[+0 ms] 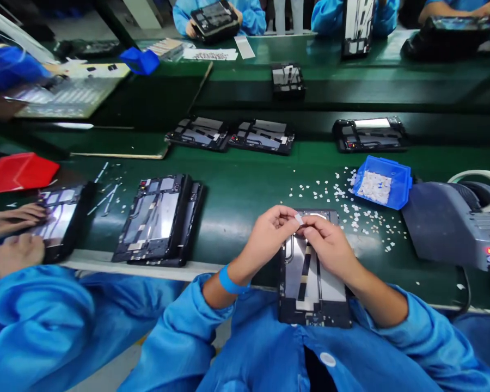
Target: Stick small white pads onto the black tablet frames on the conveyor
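A small white piece is pinched between my two hands above the upper part of a black tablet-like device. My left hand, with a blue band at the wrist, has its fingers closed on the piece from the left. From the right, my right hand meets it with thumb and forefinger pressed together at the piece. The device lies with its inside facing up at the table's front edge, showing silver plates and a dark strip. My hands cover part of its top.
A blue bin of white bits stands right of centre, with bits scattered beside it. A grey tape machine is at right. Stacked devices lie left; beyond them are a co-worker's hands and a red bin.
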Demonstrator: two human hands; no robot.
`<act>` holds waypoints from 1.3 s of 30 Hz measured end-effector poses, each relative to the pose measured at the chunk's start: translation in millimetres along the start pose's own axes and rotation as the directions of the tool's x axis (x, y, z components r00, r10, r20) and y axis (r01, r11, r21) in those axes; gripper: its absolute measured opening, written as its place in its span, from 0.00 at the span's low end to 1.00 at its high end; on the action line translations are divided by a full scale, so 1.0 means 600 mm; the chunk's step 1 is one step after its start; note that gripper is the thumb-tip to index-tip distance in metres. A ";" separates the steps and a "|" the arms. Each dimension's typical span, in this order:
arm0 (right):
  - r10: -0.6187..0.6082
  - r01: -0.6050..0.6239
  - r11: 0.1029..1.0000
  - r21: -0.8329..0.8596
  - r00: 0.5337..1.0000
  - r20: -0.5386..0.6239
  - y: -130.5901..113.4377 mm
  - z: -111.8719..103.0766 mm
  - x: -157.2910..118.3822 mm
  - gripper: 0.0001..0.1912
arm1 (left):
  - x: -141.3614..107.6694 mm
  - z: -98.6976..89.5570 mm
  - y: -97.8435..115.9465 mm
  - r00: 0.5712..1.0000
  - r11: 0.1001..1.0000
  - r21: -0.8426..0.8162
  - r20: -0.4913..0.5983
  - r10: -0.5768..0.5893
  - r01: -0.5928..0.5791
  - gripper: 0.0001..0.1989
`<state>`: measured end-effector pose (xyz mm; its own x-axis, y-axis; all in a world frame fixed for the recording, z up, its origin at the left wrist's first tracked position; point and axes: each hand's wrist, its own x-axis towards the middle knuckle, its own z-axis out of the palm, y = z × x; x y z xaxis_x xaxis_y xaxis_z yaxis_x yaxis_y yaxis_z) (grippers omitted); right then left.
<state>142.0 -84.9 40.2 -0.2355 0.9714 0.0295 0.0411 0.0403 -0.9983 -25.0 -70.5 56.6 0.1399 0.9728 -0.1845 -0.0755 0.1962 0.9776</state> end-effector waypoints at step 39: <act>-0.250 0.682 0.098 -0.725 0.722 0.645 0.026 -0.102 0.084 0.18 | 0.019 -0.074 0.013 0.759 0.015 0.767 0.631 0.161 -0.642 0.09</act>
<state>190.1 -20.8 29.0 -0.8066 0.5405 0.2391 0.5475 0.8357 -0.0422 -67.8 -52.5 58.0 0.7175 0.6919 0.0808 0.6663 -0.7154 0.2103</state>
